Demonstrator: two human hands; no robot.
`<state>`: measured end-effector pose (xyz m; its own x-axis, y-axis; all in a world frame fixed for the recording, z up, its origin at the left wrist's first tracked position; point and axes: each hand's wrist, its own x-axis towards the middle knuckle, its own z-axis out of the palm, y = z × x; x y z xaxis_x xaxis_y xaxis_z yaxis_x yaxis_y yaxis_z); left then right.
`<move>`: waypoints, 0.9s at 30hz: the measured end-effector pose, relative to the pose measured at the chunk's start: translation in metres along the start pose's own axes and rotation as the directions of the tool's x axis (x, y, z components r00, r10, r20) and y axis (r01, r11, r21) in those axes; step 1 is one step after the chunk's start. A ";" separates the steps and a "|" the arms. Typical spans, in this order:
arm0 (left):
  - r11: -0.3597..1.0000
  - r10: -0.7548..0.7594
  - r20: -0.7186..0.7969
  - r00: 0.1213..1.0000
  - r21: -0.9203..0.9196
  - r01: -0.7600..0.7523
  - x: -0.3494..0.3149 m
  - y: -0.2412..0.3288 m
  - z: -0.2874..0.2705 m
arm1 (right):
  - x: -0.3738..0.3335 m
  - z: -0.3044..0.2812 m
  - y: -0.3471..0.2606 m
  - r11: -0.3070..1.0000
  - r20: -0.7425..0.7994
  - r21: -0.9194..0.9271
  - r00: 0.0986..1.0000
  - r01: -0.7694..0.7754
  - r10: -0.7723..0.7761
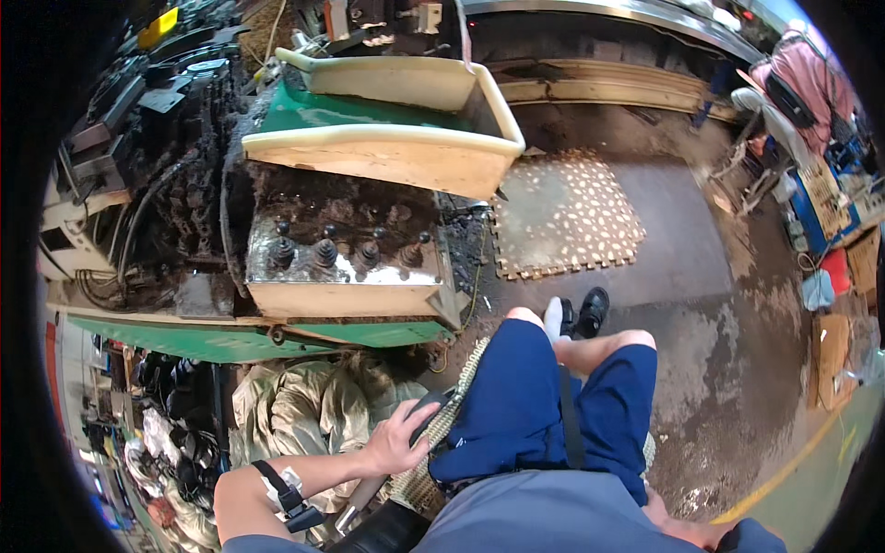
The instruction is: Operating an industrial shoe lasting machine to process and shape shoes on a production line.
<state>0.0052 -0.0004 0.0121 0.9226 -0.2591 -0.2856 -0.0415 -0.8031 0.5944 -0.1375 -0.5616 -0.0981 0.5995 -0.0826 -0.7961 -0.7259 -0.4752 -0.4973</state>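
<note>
I am seated, with my legs in blue shorts stretched forward. My left hand (398,441) rests with curled fingers on the dark armrest (428,411) of a chair whose seat edge (454,405) looks woven. Below that hand a metal tube (362,498) slants down. My right hand (656,507) hangs beside my right thigh, low in view; its fingers are mostly hidden by the shorts and chair. Beside my left arm lies crumpled gold-coloured sheeting (304,405).
Ahead left, a grimy machine holds a lever box (341,300) with several black-knobbed levers, under a cream tray (387,146). A perforated mat (572,212) lies on the stained floor. At far right, another person (807,88) in pink is near a cluttered blue bench (825,198).
</note>
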 end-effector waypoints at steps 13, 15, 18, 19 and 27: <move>0.995 0.099 -0.097 0.990 0.008 -0.099 0.000 -0.004 0.011 | -0.025 0.004 -0.040 0.896 0.017 0.422 0.990 -0.137 0.143; 0.996 0.094 -0.089 0.992 0.010 -0.094 0.001 -0.002 0.012 | -0.029 0.005 -0.044 0.881 0.039 0.447 0.987 -0.156 0.154; 0.993 0.116 -0.104 0.988 0.032 -0.114 0.002 -0.002 0.012 | -0.038 0.006 -0.061 0.893 0.003 0.432 0.991 -0.124 0.136; 0.994 0.103 -0.100 0.990 0.033 -0.101 0.001 -0.001 0.012 | -0.041 0.006 -0.066 0.880 -0.007 0.458 0.989 -0.129 0.148; 0.992 0.123 -0.106 0.987 0.041 -0.119 0.002 0.000 0.009 | -0.016 0.006 -0.021 0.901 -0.055 0.421 0.989 -0.104 0.139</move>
<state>0.0037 -0.0058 0.0047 0.9461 -0.2972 -0.1287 -0.1669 -0.7879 0.5927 -0.1336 -0.5449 -0.0769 0.5100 -0.1961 -0.8375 -0.8582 -0.0507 -0.5107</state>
